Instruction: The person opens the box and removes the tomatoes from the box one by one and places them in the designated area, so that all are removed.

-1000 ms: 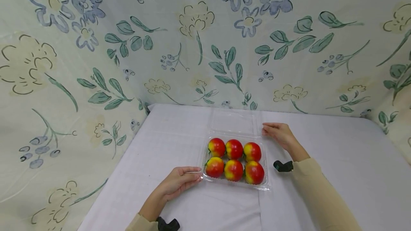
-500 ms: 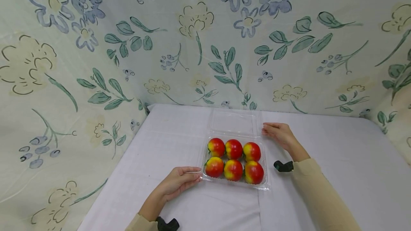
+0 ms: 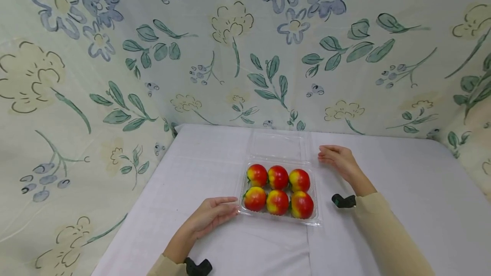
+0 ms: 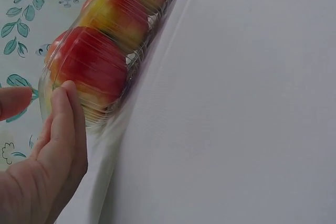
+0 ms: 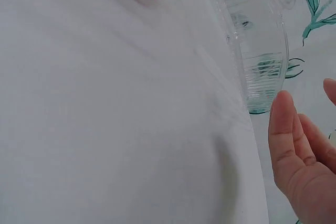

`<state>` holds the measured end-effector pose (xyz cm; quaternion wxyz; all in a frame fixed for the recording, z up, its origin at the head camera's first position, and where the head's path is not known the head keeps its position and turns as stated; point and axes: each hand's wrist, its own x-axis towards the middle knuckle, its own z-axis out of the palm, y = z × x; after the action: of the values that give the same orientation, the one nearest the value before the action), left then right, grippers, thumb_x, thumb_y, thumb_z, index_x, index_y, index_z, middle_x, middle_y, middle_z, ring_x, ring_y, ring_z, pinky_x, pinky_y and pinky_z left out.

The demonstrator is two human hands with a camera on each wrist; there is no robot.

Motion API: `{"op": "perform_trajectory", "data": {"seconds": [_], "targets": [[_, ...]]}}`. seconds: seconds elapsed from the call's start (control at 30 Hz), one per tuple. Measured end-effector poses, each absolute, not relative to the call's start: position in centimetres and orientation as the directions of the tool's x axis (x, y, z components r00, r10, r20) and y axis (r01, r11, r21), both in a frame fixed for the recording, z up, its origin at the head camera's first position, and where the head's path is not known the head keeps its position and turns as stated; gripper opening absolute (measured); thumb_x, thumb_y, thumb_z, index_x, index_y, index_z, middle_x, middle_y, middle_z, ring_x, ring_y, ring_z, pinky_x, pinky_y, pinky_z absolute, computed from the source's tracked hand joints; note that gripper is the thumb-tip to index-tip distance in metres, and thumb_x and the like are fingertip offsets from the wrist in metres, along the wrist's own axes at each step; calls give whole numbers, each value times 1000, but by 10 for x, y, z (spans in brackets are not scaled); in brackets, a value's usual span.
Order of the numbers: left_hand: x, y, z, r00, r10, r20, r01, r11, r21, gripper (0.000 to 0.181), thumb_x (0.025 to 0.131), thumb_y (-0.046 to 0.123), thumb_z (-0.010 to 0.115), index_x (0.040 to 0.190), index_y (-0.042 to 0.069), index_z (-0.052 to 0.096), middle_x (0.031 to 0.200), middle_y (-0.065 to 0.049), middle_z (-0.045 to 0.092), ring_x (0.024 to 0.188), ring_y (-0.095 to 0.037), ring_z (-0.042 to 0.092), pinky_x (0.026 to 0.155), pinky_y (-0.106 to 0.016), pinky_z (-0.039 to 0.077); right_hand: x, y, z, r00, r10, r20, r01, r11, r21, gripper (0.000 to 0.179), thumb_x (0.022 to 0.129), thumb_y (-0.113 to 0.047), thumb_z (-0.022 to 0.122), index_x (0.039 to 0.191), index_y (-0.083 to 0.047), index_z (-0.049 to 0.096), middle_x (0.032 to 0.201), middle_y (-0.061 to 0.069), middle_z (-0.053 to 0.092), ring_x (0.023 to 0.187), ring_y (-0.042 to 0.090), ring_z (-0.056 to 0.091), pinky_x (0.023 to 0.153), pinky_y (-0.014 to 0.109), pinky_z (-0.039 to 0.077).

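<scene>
A clear plastic clamshell box (image 3: 274, 219) lies with its lid folded back on the white-covered table. Several round red-and-yellow fruits (image 3: 278, 202) with green leaf tips fill it in two rows; their exact kind is unclear. At its front left corner is my left hand (image 3: 210, 217), fingers straight. The left fingertips (image 4: 68, 88) seem to touch the box's side, while the thumb stands apart. My right hand (image 3: 341, 163) is beside the flat transparent lid (image 3: 278, 146), a small gap away. Its fingers are loosely extended and hold nothing.
White cloth (image 3: 207, 161) covers the table, with a crease running forward from the box. Behind and to the left hangs a floral curtain (image 3: 153, 76). Black wrist straps (image 3: 344, 201) show at both sleeves.
My right hand has moved slightly right, away from the lid's edge. The left hand, box and fruits keep their places, apart from a small shift of the whole view.
</scene>
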<state>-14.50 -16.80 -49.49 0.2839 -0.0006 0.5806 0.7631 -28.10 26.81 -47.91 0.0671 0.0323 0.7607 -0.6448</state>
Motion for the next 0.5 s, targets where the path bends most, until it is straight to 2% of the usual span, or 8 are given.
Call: {"op": "perform_trajectory", "data": {"seconds": [0.23, 0.5], "targets": [[-147, -169, -496, -855, 408, -320, -411, -157, 898, 58, 100, 12, 61, 146, -12, 36, 126, -22, 61, 109, -25, 66, 98, -40, 50, -273, 271, -474, -992, 10, -124, 123, 231, -965, 67, 98, -41, 62, 139, 9, 44, 128, 26, 54, 92, 10, 65, 85, 22, 56], [-150, -168, -493, -875, 376, -305, -357, -76, 931, 60, 99, 16, 63, 147, -6, 36, 134, -25, 55, 108, -24, 65, 96, -40, 52, -259, 274, -465, -996, 7, -91, 89, 304, -949, 65, 100, -41, 59, 139, 9, 45, 131, 29, 53, 94, 10, 65, 90, 27, 55]]}}
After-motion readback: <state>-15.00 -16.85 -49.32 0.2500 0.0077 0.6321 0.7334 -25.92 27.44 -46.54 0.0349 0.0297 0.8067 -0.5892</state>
